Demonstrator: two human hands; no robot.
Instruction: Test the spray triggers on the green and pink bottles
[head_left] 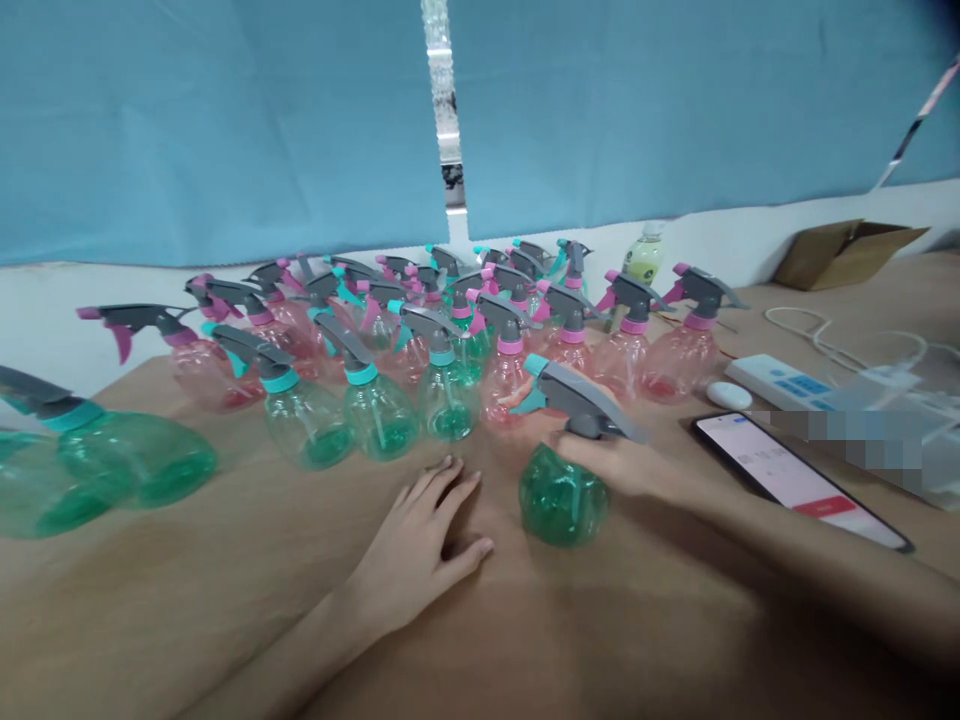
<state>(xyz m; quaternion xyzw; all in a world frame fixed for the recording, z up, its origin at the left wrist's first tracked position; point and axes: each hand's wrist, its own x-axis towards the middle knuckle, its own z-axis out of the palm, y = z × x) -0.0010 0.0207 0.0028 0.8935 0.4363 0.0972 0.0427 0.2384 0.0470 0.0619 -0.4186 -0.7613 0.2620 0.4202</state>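
While the right hand (pixel 604 458) grips a green bottle (pixel 564 505) near its neck, farther from the table's (pixel 247 570) back edge than the pink bottles (pixel 679 365), the left hand (pixel 416 545) is empty, fingers loosely spread.

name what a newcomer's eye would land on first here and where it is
Probably the crowd of pink and green trigger spray bottles, spread across the table before a blue sheet. Nearer the front, one green trigger spray bottle stands out, held at its neck in the right hand's grip. On the right, a smartphone with a lit screen also catches the eye.
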